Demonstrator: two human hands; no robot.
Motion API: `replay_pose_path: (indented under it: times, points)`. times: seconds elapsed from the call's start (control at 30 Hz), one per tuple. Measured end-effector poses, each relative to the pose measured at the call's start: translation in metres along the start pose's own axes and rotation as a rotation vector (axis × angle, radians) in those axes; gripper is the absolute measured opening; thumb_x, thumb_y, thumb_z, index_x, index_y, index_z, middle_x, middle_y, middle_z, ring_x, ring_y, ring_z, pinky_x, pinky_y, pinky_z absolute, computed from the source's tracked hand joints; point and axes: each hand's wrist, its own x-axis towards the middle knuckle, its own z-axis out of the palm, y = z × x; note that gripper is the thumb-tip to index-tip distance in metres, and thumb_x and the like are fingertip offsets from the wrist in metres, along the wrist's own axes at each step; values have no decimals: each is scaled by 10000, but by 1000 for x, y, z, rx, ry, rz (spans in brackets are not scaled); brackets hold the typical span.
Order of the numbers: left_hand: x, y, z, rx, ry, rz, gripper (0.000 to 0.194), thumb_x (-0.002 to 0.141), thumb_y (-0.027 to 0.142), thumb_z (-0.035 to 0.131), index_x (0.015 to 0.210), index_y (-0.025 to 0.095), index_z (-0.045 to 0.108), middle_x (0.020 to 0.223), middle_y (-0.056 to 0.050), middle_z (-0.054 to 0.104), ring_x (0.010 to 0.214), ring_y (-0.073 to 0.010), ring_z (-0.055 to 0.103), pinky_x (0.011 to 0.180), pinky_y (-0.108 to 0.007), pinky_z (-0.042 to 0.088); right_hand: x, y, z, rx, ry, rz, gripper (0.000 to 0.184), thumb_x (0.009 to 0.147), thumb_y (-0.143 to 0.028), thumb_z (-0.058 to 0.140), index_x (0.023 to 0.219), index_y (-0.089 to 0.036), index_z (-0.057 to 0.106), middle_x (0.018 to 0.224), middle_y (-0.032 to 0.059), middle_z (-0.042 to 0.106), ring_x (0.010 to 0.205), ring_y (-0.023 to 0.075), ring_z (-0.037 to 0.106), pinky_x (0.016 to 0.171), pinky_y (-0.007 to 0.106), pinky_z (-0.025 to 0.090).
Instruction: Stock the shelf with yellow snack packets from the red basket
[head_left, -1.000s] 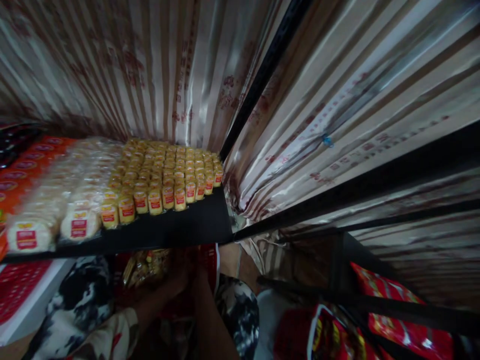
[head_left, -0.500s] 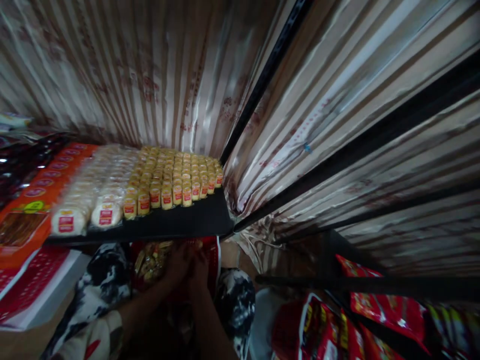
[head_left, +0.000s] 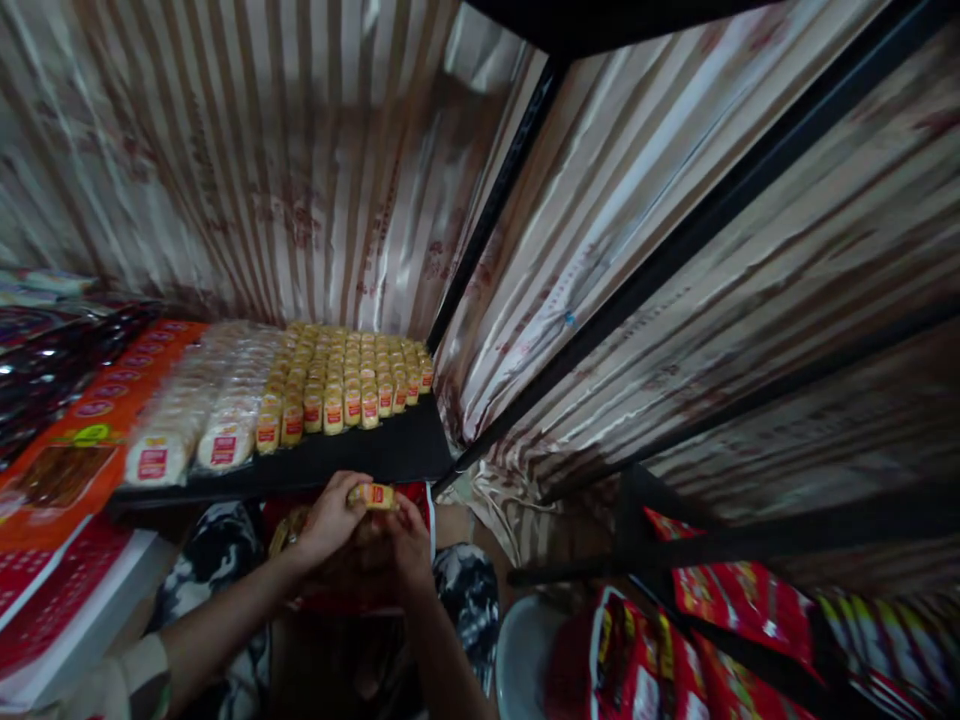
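Between my two hands is a small yellow wrapped snack pack point(head_left: 373, 496) with a red label, lying sideways. My left hand point(head_left: 334, 522) pinches its left end, and my right hand point(head_left: 409, 540) grips its right end. Below them sits a red bag point(head_left: 352, 585) with more yellow packs point(head_left: 281, 530) inside, partly hidden by my left arm. Just beyond my hands is a black shelf point(head_left: 390, 445). On it several rows of upright yellow packs point(head_left: 352, 405) stand with red labels facing me.
Left of the yellow rows are round white packs point(head_left: 225, 447), an orange packet point(head_left: 67, 460) and dark shiny packets point(head_left: 52, 370). A white-edged red box point(head_left: 82, 610) stands lower left. Black metal bars point(head_left: 645, 280) cross a striped curtain. Red snack bags point(head_left: 742, 600) and a pale bucket point(head_left: 529, 650) lie lower right.
My hands have come up from inside the red bag and now hold a yellow snack pack near the shelf's front edge. The camera view has shifted slightly.
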Motion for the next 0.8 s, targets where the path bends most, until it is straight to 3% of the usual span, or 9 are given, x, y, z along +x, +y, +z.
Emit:
replay_pose_path:
  times: [0.13, 0.27, 0.4, 0.53, 0.63, 0.8]
  points:
    - [17, 21, -11, 61, -95, 129, 350, 671, 63, 430, 919, 210, 628, 961, -30, 574, 962, -147, 565, 923, -277, 441, 7, -26, -10, -350, 36, -291, 378, 735, -251, 571, 1102, -209, 651, 1155, 94, 593, 1061, 238, 553, 921, 360, 451]
    - [39, 39, -13, 109, -149, 170, 423, 657, 38, 429, 984, 230, 618, 993, -13, 588, 977, -135, 567, 922, -261, 431, 18, -50, -14, -590, -63, -431, 439, 766, -206, 564, 1203, -246, 589, 1138, 56, 627, 1057, 231, 542, 950, 366, 414]
    - [67, 53, -8, 136, -167, 193, 555, 665, 47, 451, 1191, 213, 516, 1153, -44, 578, 1060, -158, 548, 962, -301, 411, 39, -63, -16, -698, -34, -441, 433, 784, -210, 559, 1216, -224, 574, 1119, 62, 639, 1014, 237, 556, 920, 365, 421]
    - [99, 63, 7, 151, -130, 237, 581, 677, 53, 458, 1248, 157, 456, 1237, -96, 540, 1137, -187, 510, 1008, -345, 382, 69, -65, -14, -720, 78, -457, 445, 799, -241, 550, 1238, -163, 550, 1140, 93, 624, 1028, 257, 535, 912, 366, 417]
    - [124, 69, 22, 143, -61, 258, 554, 696, 69, 475, 1242, 158, 443, 1195, -97, 549, 1116, -184, 520, 985, -347, 409, 96, -60, -11, -702, 159, -456, 408, 827, -270, 502, 1212, -150, 562, 1100, 109, 633, 1016, 251, 543, 896, 357, 418]
    - [154, 78, 43, 110, 20, 158, 365, 770, 153, 489, 1134, 140, 502, 1069, -97, 574, 921, -166, 593, 851, -326, 495, 139, -49, -4, -613, 231, -339, 445, 841, -318, 453, 1243, -138, 515, 1058, 110, 638, 837, 195, 608, 796, 299, 453]
